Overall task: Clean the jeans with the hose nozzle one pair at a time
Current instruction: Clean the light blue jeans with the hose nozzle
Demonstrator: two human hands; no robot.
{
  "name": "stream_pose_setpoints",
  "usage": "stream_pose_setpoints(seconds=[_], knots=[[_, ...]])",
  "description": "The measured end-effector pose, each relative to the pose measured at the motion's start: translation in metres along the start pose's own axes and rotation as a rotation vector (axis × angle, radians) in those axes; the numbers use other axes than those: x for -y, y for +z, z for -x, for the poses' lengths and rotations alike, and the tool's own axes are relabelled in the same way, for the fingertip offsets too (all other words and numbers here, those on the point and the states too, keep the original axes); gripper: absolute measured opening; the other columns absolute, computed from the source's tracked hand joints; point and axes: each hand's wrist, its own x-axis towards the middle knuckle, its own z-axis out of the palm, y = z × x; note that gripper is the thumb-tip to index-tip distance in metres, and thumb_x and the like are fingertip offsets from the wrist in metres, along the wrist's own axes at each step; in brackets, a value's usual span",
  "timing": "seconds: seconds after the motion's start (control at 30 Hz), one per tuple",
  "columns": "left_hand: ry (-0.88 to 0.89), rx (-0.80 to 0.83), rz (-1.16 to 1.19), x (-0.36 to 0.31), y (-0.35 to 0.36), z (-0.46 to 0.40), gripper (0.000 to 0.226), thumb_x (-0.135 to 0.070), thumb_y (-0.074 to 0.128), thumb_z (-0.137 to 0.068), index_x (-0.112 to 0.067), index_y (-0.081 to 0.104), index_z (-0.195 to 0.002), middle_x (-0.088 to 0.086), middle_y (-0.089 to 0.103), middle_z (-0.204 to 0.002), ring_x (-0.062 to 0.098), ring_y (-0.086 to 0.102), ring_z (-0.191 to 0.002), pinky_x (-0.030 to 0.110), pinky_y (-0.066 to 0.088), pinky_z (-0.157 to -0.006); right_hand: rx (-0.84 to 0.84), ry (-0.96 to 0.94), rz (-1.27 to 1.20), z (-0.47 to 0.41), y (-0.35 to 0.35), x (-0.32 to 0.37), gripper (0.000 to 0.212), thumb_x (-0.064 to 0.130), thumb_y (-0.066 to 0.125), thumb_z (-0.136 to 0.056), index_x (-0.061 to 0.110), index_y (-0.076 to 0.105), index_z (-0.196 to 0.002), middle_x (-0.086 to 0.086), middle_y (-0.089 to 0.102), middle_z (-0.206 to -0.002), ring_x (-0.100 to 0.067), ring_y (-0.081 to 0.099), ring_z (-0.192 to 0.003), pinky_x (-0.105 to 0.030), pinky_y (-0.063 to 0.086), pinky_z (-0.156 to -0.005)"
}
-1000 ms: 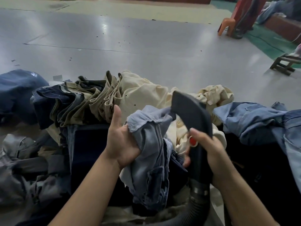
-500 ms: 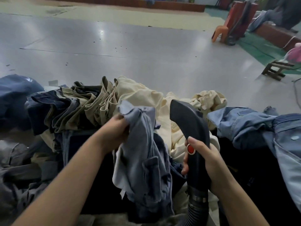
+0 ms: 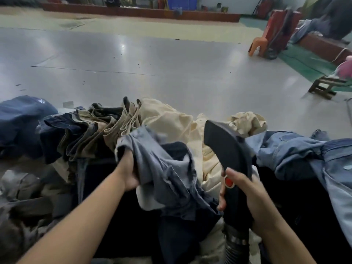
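A pair of faded blue-grey jeans (image 3: 162, 168) hangs bunched in front of me. My left hand (image 3: 129, 172) grips its upper edge, fingers buried in the cloth. My right hand (image 3: 245, 193) holds the black hose nozzle (image 3: 226, 149) by its handle, thumb beside the red button (image 3: 228, 181). The nozzle's flat head points up and away, just right of the held jeans and apart from them. A ribbed grey hose (image 3: 236, 246) runs down from the handle.
Piled clothes surround me: khaki and dark jeans (image 3: 85, 134) at left, cream trousers (image 3: 177, 126) behind, light blue denim (image 3: 297, 155) at right, grey garments (image 3: 22, 191) at lower left. Beyond lies grey floor (image 3: 152, 60), with an orange chair (image 3: 261, 42) and a wooden stool (image 3: 325, 86) at far right.
My left hand has lifted the blue-grey jeans and shifted them left, away from the nozzle head they touched before. The right hand holds the nozzle much as before.
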Motion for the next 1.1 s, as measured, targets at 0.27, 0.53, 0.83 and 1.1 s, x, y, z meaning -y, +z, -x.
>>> stream_pose_setpoints(seconds=[0.27, 0.53, 0.83, 1.1], knots=[[-0.034, 0.337, 0.267, 0.020, -0.044, -0.003, 0.075, -0.065, 0.021, -0.095, -0.008, 0.055, -0.131, 0.022, 0.053, -0.133, 0.036, 0.051, -0.125, 0.051, 0.037, -0.107, 0.183, 0.223, 0.191, -0.017, 0.009, -0.034, 0.034, 0.047, 0.073, -0.067, 0.020, 0.058, -0.053, -0.015, 0.055, -0.056, -0.026, 0.055, -0.041, -0.028, 0.047, -0.046], [-0.106, 0.426, 0.255, 0.027, -0.040, 0.015, 0.079, -0.068, 0.015, -0.093, -0.014, 0.036, -0.147, 0.020, 0.038, -0.149, 0.037, 0.031, -0.139, 0.051, 0.022, -0.114, 0.266, 0.348, 0.287, -0.018, 0.011, -0.048, 0.022, 0.031, 0.070, -0.072, 0.015, 0.058, -0.062, -0.013, 0.055, -0.055, -0.025, 0.054, -0.040, -0.029, 0.044, -0.046], [-0.141, 0.420, 0.023, 0.039, -0.017, 0.020, 0.069, -0.069, 0.031, -0.092, -0.015, 0.054, -0.128, 0.015, 0.059, -0.126, 0.028, 0.050, -0.123, 0.043, 0.030, -0.108, 0.253, 0.299, 0.281, -0.023, 0.023, -0.045, 0.021, 0.035, 0.069, -0.065, 0.022, 0.060, -0.052, -0.014, 0.053, -0.054, -0.023, 0.052, -0.038, -0.025, 0.043, -0.043], [0.250, -0.087, -0.576, 0.045, -0.015, 0.019, 0.036, -0.048, 0.052, -0.086, -0.018, 0.065, -0.102, -0.006, 0.063, -0.106, 0.013, 0.059, -0.108, 0.024, 0.048, -0.084, 0.176, 0.216, 0.217, -0.034, 0.024, -0.034, 0.027, 0.040, 0.072, -0.063, 0.020, 0.059, -0.052, -0.016, 0.054, -0.057, -0.026, 0.055, -0.040, -0.029, 0.047, -0.044]])
